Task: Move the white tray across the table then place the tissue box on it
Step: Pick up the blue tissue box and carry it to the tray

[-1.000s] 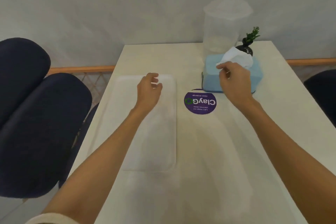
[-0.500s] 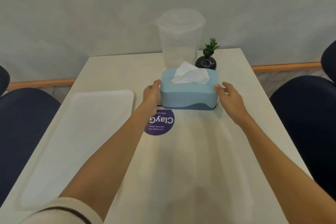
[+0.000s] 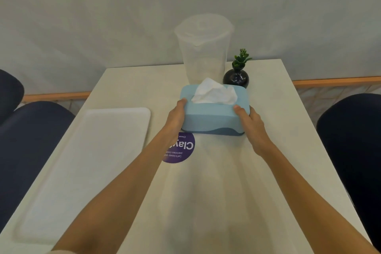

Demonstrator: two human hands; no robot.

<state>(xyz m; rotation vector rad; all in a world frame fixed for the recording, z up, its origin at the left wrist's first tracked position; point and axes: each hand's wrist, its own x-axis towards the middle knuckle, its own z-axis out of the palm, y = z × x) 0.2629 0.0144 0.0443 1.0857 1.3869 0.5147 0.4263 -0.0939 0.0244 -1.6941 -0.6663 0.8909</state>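
A light blue tissue box (image 3: 212, 116) with a white tissue sticking out of its top sits at the middle of the table. My left hand (image 3: 175, 117) grips its left end and my right hand (image 3: 250, 125) grips its right end, thumbs on the top edge. The box seems to rest on the table or just above it. The white tray (image 3: 82, 171) lies flat and bare along the table's left side, to the left of my left forearm.
A tall clear plastic container (image 3: 203, 47) and a small black vase with a green plant (image 3: 237, 76) stand just behind the box. A round purple sticker (image 3: 181, 148) lies under my left wrist. Dark blue chairs (image 3: 26, 140) flank the white table (image 3: 278, 140).
My left hand left the tray and went to the box's left end. Both hands closed in on the box's ends and now grip them. The view swung right.
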